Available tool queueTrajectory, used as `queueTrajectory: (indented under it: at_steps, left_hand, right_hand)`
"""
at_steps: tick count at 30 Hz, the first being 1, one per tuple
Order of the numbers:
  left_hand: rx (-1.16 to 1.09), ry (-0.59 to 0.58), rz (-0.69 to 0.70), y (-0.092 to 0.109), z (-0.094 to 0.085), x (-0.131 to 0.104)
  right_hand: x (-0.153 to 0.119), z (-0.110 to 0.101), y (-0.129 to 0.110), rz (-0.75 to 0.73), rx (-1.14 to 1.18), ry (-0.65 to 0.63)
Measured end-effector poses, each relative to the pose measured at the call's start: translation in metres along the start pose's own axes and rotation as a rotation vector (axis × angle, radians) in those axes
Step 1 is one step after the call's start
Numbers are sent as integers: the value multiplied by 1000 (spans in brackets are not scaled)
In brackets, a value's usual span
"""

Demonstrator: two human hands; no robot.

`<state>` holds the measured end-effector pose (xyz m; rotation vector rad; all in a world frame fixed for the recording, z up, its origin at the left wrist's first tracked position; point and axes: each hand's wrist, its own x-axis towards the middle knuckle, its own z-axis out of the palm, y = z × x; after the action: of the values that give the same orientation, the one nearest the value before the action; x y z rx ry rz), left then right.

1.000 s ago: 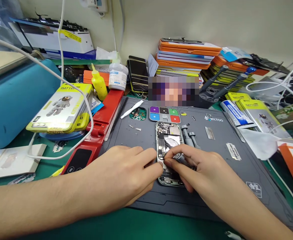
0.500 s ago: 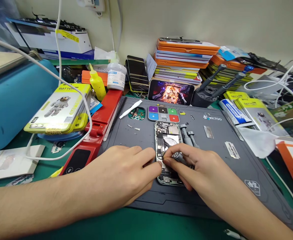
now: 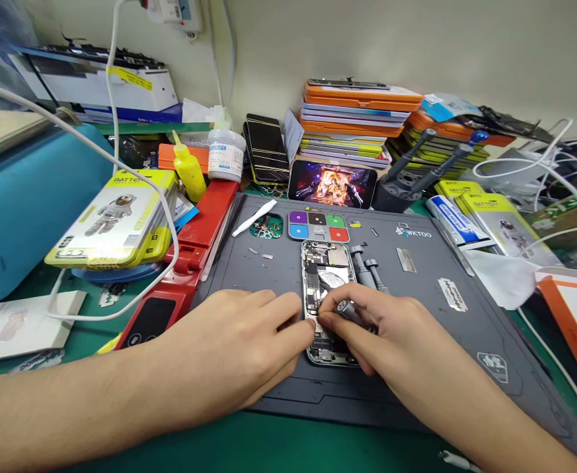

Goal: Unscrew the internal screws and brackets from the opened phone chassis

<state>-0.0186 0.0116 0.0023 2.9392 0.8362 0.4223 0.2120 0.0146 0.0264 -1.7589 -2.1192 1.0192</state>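
Observation:
An opened phone [image 3: 312, 282] with its inner parts showing lies upright on the dark grey mat [image 3: 396, 394]. At its left edge, my left hand [image 3: 253, 341] has its fingers bent and drawn together; whatever its fingertips may hold is hidden. My right hand [image 3: 377, 322] reaches over the phone's right side, thumb and forefinger pinched over the inner parts. A dark grey screwdriver [image 3: 350, 310] is held in that hand, its round end poking out between the fingers. Other grey screwdrivers [image 3: 364, 269] lie just right of the phone.
Behind the phone are a coloured tray [image 3: 318, 225], a white pry tool [image 3: 255, 218] and a propped phone with a lit screen [image 3: 332, 184]. A red tool [image 3: 184, 256] and battery packs [image 3: 115, 217] stand left. A screwdriver holder [image 3: 397, 190] is at the back right.
The camera view has shifted slightly, so the mat and the things behind it appear a little further left and lower. Both hands keep nearly the same pose at the phone.

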Motion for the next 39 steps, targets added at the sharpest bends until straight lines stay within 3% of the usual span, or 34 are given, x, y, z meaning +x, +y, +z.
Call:
queueTrajectory:
  at_steps: [11, 19, 30, 39]
  left_hand:
    - [5, 5, 1, 1, -1, 0]
    - [-61, -116, -68, 1, -2, 5]
    - [81, -213, -33, 1, -4, 8]
    - [45, -168, -80, -3, -11, 3]
  right_hand:
    - [-2, 3, 2, 8, 33, 21]
    - [-8, -4, -1, -104, 288, 300]
    - [4, -10, 7, -174, 531, 526]
    - [10, -8, 13, -177, 542, 551]
